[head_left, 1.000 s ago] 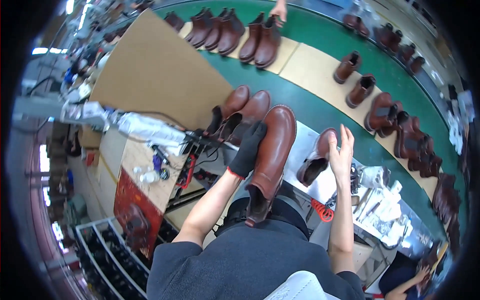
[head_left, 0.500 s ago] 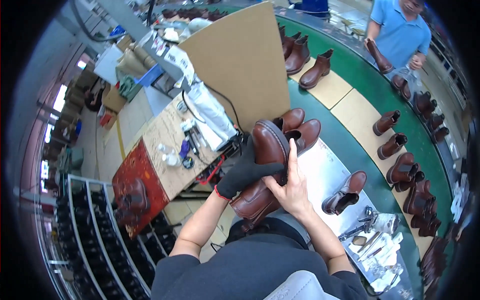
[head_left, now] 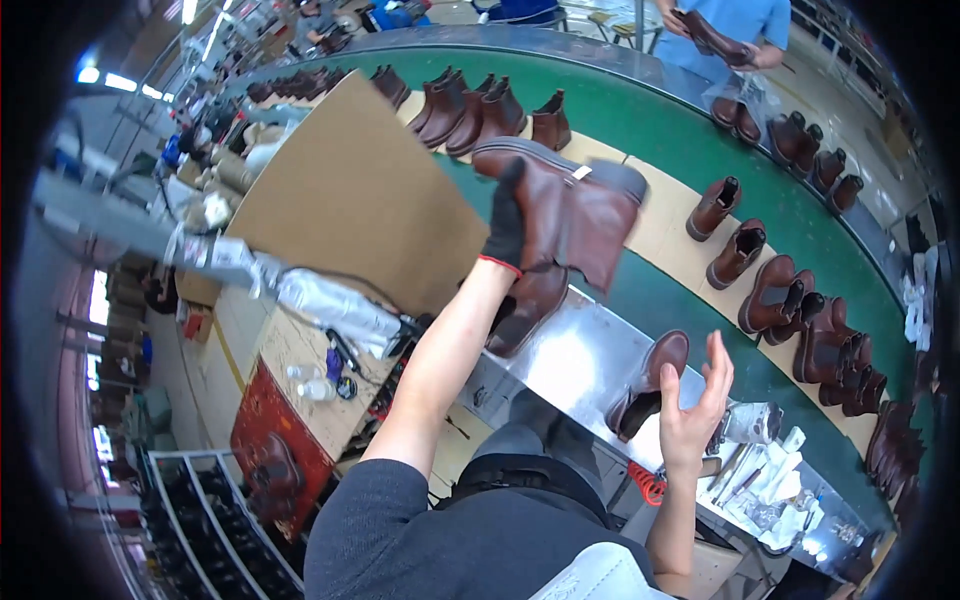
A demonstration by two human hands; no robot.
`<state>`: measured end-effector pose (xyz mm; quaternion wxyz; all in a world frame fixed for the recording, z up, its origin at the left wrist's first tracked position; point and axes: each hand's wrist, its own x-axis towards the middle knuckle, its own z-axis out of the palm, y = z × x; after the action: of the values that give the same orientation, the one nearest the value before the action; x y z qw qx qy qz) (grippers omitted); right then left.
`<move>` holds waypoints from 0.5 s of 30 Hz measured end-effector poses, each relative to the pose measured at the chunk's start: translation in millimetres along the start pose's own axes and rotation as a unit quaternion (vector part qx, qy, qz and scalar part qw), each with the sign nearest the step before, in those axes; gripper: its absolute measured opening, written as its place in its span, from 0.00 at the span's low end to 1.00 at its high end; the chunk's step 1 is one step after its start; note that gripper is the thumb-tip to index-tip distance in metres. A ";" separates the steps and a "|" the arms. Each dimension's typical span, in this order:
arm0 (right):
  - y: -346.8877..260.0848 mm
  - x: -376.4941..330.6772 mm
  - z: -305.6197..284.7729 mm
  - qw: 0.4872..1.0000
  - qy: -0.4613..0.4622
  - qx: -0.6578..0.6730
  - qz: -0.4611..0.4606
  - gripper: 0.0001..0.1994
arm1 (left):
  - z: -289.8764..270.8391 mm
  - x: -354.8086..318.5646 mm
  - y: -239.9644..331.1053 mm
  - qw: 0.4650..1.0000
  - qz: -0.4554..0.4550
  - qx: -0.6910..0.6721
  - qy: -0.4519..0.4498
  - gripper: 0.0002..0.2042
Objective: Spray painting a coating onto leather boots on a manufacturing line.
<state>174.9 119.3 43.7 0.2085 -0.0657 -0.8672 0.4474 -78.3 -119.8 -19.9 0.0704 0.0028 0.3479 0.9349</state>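
At the far left a dark rack [head_left: 215, 520] stands on the floor below a red cabinet [head_left: 275, 445]. On top of the cabinet a light wooden surface [head_left: 300, 350] carries a small plastic bottle [head_left: 318, 388] and a silvery foil-wrapped hose [head_left: 335, 305]. Behind these a large sheet of brown cardboard [head_left: 350, 200] leans upright.

Right of the cardboard the left hand [head_left: 508, 222], in a black glove with a red cuff, is raised at arm's length. Its fingers are closed around the shaft of a brown boot [head_left: 565, 215], and the boot hangs in the air above the steel surface [head_left: 560, 360], tilted, its sole toward the camera. The hand grips the boot's left side, so most of the boot lies to the right of the glove. A second brown boot [head_left: 528, 308] sits just below the held one, close to the forearm.

Further right another brown boot [head_left: 650, 385] lies on the steel surface. Just beside it the bare right hand [head_left: 695, 405] is lifted, palm open and fingers spread, holding nothing and well apart from the held boot.

Behind all this a green conveyor [head_left: 680, 150] curves across, with pairs of brown boots on tan boards [head_left: 680, 215]. At the top right another person in a blue shirt [head_left: 740, 20] holds a boot. White rags [head_left: 775, 500] lie at the lower right.
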 end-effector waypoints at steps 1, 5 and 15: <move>17.9 1.2 3.1 0.997 -0.015 -0.070 0.022 0.32 | -22.0 27.1 1.7 0.998 0.060 0.016 -0.005 0.22; 74.4 -7.2 18.2 0.959 -0.117 -0.164 0.201 0.34 | -106.6 95.4 34.6 0.930 0.268 0.182 0.173 0.27; 109.6 -16.7 64.2 0.899 -0.193 -0.065 0.387 0.39 | -87.2 128.2 58.1 0.917 0.275 -0.013 0.288 0.32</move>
<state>155.1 131.0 -82.3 -0.1568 -0.3220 -0.8238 0.4394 -217.4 -202.8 -53.9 -0.2922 -0.1719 0.3264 0.8823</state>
